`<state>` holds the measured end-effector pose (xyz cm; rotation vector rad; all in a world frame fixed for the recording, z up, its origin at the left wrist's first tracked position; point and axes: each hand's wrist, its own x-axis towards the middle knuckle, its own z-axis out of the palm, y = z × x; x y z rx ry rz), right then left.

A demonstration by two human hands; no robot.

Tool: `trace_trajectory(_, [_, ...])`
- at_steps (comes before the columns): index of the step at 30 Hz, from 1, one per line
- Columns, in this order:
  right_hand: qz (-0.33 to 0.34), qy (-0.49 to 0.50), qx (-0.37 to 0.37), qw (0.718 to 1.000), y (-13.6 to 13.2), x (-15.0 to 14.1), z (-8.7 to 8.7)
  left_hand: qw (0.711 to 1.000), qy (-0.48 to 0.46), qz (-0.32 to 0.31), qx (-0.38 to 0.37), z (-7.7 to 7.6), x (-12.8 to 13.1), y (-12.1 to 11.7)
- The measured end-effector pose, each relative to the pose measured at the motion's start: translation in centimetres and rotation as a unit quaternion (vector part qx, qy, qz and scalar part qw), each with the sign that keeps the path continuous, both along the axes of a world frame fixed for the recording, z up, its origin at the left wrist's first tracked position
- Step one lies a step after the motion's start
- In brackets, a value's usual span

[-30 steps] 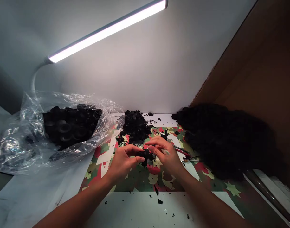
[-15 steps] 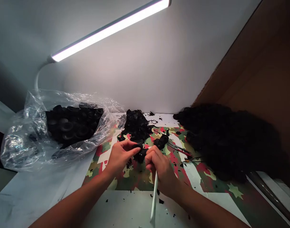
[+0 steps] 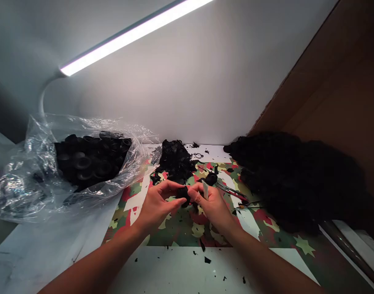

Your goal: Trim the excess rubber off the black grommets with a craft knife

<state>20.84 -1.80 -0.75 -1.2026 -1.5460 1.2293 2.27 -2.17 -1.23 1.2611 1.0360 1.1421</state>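
Observation:
My left hand (image 3: 158, 204) is closed, thumb and fingers pinching a small black ribbed rubber piece (image 3: 182, 192) that looks like a bellows boot. Against the piece's right side rest the fingertips of my right hand (image 3: 209, 204). A slim white stick-like tool (image 3: 205, 190) is tucked in that hand, its pale end poking up between the fingers; its other end is hidden. Just behind my hands lies a heap of black rubber scraps (image 3: 176, 159), with another dark rubber lump (image 3: 210, 178) to its right.
On the left, a clear plastic bag (image 3: 24, 175) holds many ribbed black rubber pieces (image 3: 91, 159). A large black pile (image 3: 297, 179) fills the right, against cardboard (image 3: 334, 90). Tweezers-like metal tools (image 3: 232, 192) lie on the camouflage-patterned sheet (image 3: 187, 232). A lit lamp (image 3: 137, 38) hangs above.
The white tool has swung from pointing down toward me to sticking up from my right hand. My right fingers have come in against the rubber piece, which is turned to show its ribs.

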Motion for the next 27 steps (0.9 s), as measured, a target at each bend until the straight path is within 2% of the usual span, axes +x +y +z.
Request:
trace_trajectory(3, [-0.015, 0.036, -0.052, 0.998, -0.6, -0.3, 0.6, 0.999, -0.035, -0.006, -0.022, -0.3, 0.1, 0.0])
trace_trajectory(7, [-0.007, 0.107, -0.093, 0.99, -0.8, -0.5, 0.6, 0.988, -0.144, 0.002, -0.06, -0.8, 0.3, 0.2])
trace_trajectory(11, [0.001, 0.121, -0.07, 0.99, -0.9, -0.7, 0.5, 0.973, -0.21, 0.009, -0.091, -0.8, 0.6, 0.3])
trace_trajectory(14, [0.001, 0.092, -0.035, 0.995, -0.9, -0.7, 0.6, 0.976, -0.201, 0.005, -0.087, -0.5, 0.6, 0.1])
trace_trajectory(17, [-0.027, 0.021, 0.046, 0.998, -0.7, -0.5, 0.4, 0.993, -0.105, 0.012, -0.047, -0.1, 0.3, 0.0])
trace_trajectory(20, [-0.05, -0.088, 0.196, 0.975, -0.5, -0.1, -0.3, 0.998, -0.023, 0.022, -0.046, 0.2, 0.0, 0.1])
trace_trajectory(23, [-0.019, -0.193, 0.313, 0.93, -0.5, 0.1, -1.2, 0.996, -0.031, -0.01, -0.078, 0.1, -0.1, 0.2])
trace_trajectory(27, [0.016, -0.266, 0.387, 0.883, -0.6, 0.0, -1.7, 0.988, -0.112, -0.016, -0.101, -0.1, -0.2, 0.4])
